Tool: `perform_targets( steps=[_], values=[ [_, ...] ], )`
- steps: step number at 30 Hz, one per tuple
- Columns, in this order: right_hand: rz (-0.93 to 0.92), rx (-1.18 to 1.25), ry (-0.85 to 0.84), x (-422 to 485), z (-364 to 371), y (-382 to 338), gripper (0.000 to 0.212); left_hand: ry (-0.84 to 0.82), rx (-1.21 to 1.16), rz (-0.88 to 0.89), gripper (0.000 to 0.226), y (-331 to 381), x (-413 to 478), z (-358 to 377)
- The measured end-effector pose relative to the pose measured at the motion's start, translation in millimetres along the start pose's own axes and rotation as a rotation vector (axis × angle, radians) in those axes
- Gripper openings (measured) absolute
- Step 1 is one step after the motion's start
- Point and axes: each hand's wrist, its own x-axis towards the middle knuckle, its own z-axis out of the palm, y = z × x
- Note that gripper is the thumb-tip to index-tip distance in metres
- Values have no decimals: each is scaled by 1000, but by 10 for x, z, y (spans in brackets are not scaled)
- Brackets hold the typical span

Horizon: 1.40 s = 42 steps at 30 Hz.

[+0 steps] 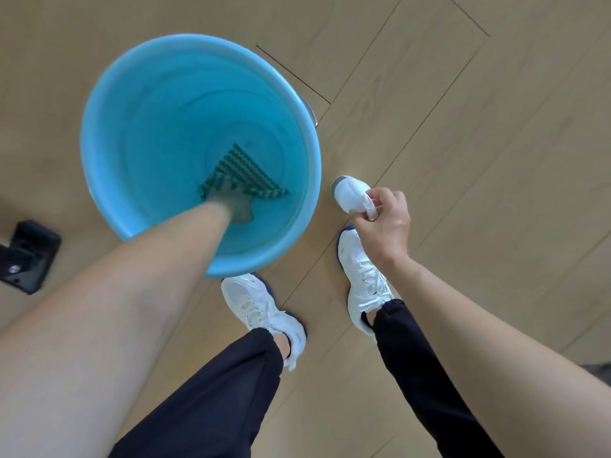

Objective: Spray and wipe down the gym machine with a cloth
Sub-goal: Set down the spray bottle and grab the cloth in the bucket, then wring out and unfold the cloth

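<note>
Our left hand (236, 203) is sunk in the water of the blue bucket (99, 94), fingers closed on the green cloth (246, 173) lying underwater. Our right hand (386, 223) grips the white bottle (350, 191) by its top, just beside the bucket.

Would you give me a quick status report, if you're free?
Left hand grips cloth, submerged in blue bucket. Right hand holds spray bottle. Nothing blocking either hand.

The left hand (236, 206) holds a green cloth (246, 175) underwater in a blue bucket (99, 104); right hand (386, 223) grips a spray bottle (350, 193).
</note>
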Motion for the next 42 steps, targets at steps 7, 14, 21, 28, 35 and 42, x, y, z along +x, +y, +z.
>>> perform_targets(
  steps=[7, 14, 21, 28, 35, 42],
  values=[
    [19, 65, 0, -135, -115, -93, 32, 163, -230, -26, 16, -12, -318, -230],
    [11, 149, 80, -799, -466, -588, 43, 240, -561, -30, 44, 260, -1516, -629],
    [-41, 254, -306, -1734, -922, -1397, 34, 264, -1145, 148, 20, 679, -3190, -963],
    [57, 481, -467, -2565, -1613, -2151, 19, 341, -1409, 164, 5, 1065, -4812, -1169],
    [-129, 369, -558, -3332, -2289, -2873, 23, 560, -1355, 99, 22, 1141, -6232, -1334],
    [-360, 118, -737, -4057, -2469, -3483, 34, 764, -1532, 62, 29, 1125, -7359, -1067]
  ],
)
